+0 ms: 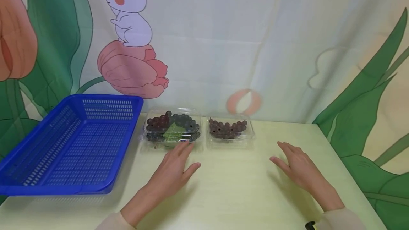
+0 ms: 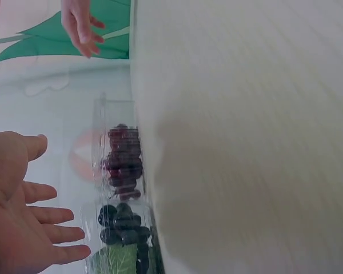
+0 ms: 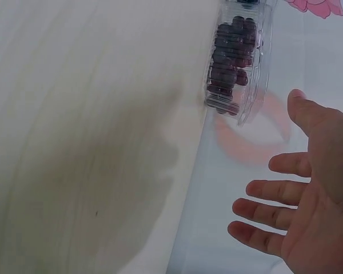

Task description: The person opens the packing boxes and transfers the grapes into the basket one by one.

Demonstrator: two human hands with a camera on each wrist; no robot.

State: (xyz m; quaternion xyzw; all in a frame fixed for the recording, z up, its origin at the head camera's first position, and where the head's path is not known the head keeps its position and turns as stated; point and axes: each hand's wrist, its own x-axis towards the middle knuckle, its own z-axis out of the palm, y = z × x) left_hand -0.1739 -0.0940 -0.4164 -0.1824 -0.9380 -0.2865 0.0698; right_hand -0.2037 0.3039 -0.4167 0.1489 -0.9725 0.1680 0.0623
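Note:
Two clear plastic clamshell boxes stand side by side at the back of the table. The larger left box (image 1: pixel 188 125) holds red grapes (image 1: pixel 158 121), dark grapes (image 1: pixel 186 120) and a green leaf (image 1: pixel 174 133). Reddish grapes (image 1: pixel 227 129) fill the smaller right box (image 1: pixel 247 136). My left hand (image 1: pixel 170 171) hovers over the table just in front of the larger box, fingers straight and thumb apart, holding nothing. To the right of the smaller box, my right hand (image 1: pixel 300 168) is held above the table, its fingers spread in the right wrist view and its palm bare.
A blue plastic basket (image 1: pixel 110 173) with slotted walls sits on the left of the pale table (image 1: pixel 236 191); its inside is bare. Behind the table hangs a curtain (image 1: pixel 204 45) printed with a rabbit, tulips and leaves.

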